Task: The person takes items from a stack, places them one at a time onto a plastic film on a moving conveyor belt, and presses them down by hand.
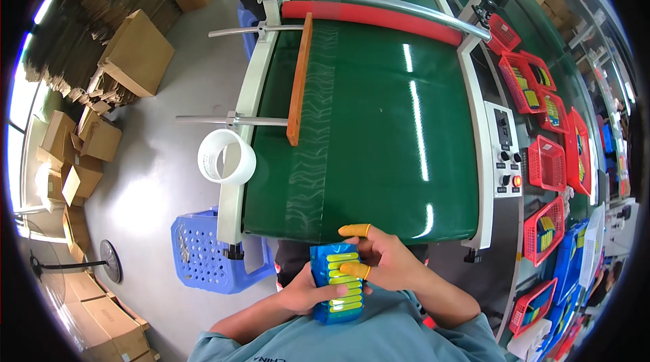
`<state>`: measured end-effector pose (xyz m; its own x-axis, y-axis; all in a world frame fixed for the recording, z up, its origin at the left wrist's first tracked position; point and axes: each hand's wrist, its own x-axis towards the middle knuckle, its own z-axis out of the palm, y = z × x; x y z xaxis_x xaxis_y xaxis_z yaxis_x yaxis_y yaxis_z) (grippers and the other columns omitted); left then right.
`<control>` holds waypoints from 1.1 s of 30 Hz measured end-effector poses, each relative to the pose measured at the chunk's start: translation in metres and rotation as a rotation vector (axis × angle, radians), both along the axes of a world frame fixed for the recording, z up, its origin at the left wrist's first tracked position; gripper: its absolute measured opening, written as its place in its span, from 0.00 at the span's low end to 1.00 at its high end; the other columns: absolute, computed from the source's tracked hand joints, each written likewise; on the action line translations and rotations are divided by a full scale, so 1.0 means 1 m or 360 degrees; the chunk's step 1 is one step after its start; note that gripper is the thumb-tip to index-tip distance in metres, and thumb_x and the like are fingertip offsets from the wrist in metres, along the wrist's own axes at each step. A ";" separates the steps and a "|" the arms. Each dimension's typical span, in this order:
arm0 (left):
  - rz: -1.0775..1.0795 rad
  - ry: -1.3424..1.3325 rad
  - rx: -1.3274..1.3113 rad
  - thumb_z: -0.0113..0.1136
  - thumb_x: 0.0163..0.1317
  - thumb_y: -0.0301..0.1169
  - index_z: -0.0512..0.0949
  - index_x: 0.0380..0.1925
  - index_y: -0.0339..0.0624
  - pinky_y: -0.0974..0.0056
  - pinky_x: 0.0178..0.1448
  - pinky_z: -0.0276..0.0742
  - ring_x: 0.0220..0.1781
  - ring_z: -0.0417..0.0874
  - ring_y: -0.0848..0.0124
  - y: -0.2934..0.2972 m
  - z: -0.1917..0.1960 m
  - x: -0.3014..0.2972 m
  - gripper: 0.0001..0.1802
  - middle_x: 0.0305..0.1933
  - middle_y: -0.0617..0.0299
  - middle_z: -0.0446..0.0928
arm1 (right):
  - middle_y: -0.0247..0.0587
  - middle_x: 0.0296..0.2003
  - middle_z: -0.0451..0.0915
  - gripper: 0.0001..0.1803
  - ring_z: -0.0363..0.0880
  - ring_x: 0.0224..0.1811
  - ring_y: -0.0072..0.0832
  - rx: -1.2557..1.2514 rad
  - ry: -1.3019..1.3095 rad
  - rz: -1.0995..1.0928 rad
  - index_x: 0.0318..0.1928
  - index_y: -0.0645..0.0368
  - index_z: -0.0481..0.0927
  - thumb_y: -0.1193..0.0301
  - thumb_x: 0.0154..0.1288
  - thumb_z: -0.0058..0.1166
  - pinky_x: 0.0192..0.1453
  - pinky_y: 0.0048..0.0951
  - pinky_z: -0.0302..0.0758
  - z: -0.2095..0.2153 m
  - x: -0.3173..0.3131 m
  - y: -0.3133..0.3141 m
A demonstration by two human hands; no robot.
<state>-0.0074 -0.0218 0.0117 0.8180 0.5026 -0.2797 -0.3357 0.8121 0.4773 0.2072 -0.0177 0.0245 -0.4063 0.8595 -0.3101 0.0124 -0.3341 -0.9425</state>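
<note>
A blue plastic pack (pixel 325 314) with a row of several yellow-green batteries showing on its face is held upright close in front of my body, just off the conveyor's near end. My left hand (pixel 301 292) is closed around its left side, thumb across the front. On the pack's right side is my right hand (pixel 393 260), with yellow finger cots on its thumb and index finger. That thumb presses on the front of the pack, while the index finger stretches out above the top edge. The other right fingers are partly hidden behind the pack.
A green conveyor belt (pixel 379 138) runs ahead, with an orange guide bar (pixel 299 84) and red roller (pixel 372 22). A white tape roll (pixel 248 157) sits on the left rail. Control box (pixel 504 148) and red baskets (pixel 546 162) are right; blue crate (pixel 203 260) and cartons (pixel 137 54) left.
</note>
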 end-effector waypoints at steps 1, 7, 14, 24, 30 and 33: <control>0.0110 -0.0039 -0.0125 0.63 0.69 0.26 0.52 0.78 0.46 0.49 0.64 0.81 0.64 0.81 0.57 0.000 0.000 -0.001 0.42 0.63 0.52 0.75 | 0.47 0.45 0.86 0.32 0.86 0.38 0.23 0.0067 -0.0056 -0.0067 0.68 0.63 0.65 0.75 0.68 0.64 0.32 0.26 0.83 0.002 -0.002 0.002; 0.0345 0.0174 -0.0025 0.63 0.67 0.22 0.49 0.79 0.45 0.48 0.69 0.76 0.65 0.79 0.60 0.011 -0.005 -0.008 0.45 0.66 0.55 0.74 | 0.45 0.40 0.87 0.28 0.87 0.39 0.24 0.0041 -0.0088 -0.0314 0.64 0.66 0.69 0.74 0.68 0.65 0.42 0.26 0.85 0.011 -0.005 0.007; 0.0523 0.0264 0.0373 0.64 0.62 0.15 0.54 0.77 0.38 0.52 0.73 0.68 0.68 0.75 0.65 0.027 -0.014 -0.035 0.46 0.66 0.54 0.75 | 0.40 0.40 0.87 0.13 0.87 0.43 0.24 0.0285 -0.0222 -0.0336 0.49 0.63 0.81 0.79 0.65 0.67 0.44 0.25 0.85 0.024 -0.017 0.033; 0.0567 0.0137 0.0105 0.63 0.61 0.21 0.50 0.78 0.51 0.32 0.68 0.73 0.62 0.79 0.36 0.038 -0.016 -0.046 0.48 0.64 0.37 0.74 | 0.40 0.28 0.83 0.15 0.80 0.19 0.25 0.0819 -0.0467 -0.0909 0.48 0.66 0.77 0.75 0.65 0.67 0.18 0.27 0.75 -0.006 0.013 0.285; 0.0443 0.0376 0.0125 0.63 0.64 0.19 0.48 0.79 0.45 0.39 0.70 0.73 0.66 0.79 0.52 0.047 -0.038 -0.056 0.47 0.65 0.46 0.76 | 0.55 0.66 0.71 0.28 0.67 0.72 0.47 0.1369 -0.1744 -0.0560 0.59 0.64 0.73 0.61 0.64 0.65 0.68 0.46 0.69 -0.024 0.009 0.320; 0.0456 0.0352 0.0120 0.63 0.64 0.20 0.48 0.79 0.46 0.39 0.69 0.74 0.66 0.79 0.51 0.047 -0.041 -0.054 0.48 0.65 0.46 0.76 | 0.52 0.67 0.71 0.30 0.63 0.75 0.48 0.1721 -0.1911 -0.0122 0.65 0.61 0.71 0.55 0.72 0.54 0.75 0.50 0.61 -0.036 0.007 0.292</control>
<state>-0.0617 0.0248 -0.0292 0.5652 0.7284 -0.3873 -0.4264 0.6598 0.6188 0.2143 0.2739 -0.0114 -0.3364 0.8813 0.3318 0.8929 0.4105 -0.1849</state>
